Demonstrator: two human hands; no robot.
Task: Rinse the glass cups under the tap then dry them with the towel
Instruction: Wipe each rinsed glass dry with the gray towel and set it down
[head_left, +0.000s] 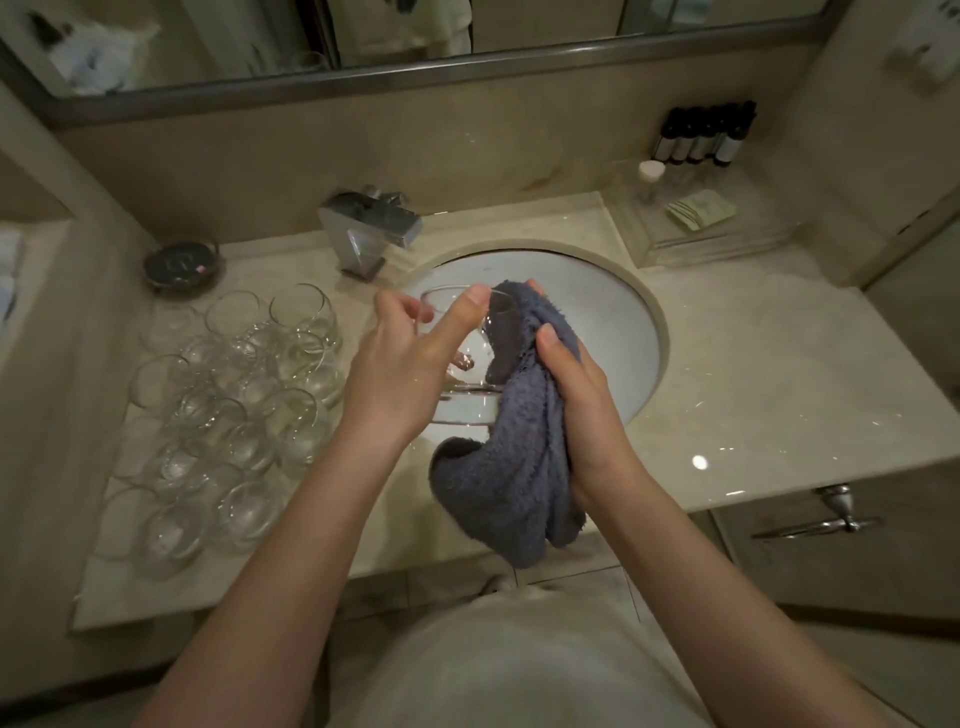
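A clear glass cup (467, 358) is held above the near-left part of the round white sink (613, 312), tilted with its mouth toward the tap. The left hand (400, 364) has its grip curled on the cup, thumb lying up along the rim and fingers round the far side. A blue-grey towel (519, 467) is pushed against the cup's right side, part of it tucked over the rim; the right hand (576, 395) has its grip clamped on the bunched cloth, and the loose end hangs down past the front edge of the desk (753, 374).

To the left, a crowded cluster of glass cups (234, 405) stands on the desk, reaching close to its front and left edges and almost to the sink's rim. The chrome tap (369, 228) stands behind the sink at its left, with a dark soap dish (181, 264) beyond the cluster near the wall. The stretch of desk right of the sink lies open as far as a raised shelf in the corner, where small dark bottles (701, 135) line up.
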